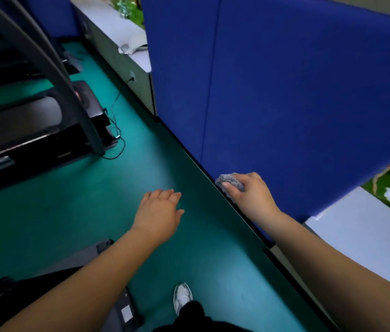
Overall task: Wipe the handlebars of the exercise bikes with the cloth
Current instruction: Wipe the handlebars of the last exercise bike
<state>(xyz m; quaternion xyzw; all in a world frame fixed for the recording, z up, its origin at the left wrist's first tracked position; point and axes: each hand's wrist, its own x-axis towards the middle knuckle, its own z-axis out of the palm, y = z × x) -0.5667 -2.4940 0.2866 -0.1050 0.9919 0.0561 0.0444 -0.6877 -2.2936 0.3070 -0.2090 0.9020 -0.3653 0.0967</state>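
Note:
My right hand (249, 192) grips a crumpled grey cloth (228, 181), held in the air in front of the blue partition. My left hand (159, 212) hovers over the green floor with relaxed fingers and holds nothing. No exercise bike handlebar shows; only a dark machine frame (52, 68) with a curved grey upright stands at the upper left, away from both hands.
A blue partition wall (297, 92) fills the right side, with a white ledge (368, 240) behind it. A black cable (115, 130) lies on the green floor (153, 152) beside the machine base. A dark machine base (74, 262) sits at lower left, and my white shoe (182, 297) is below.

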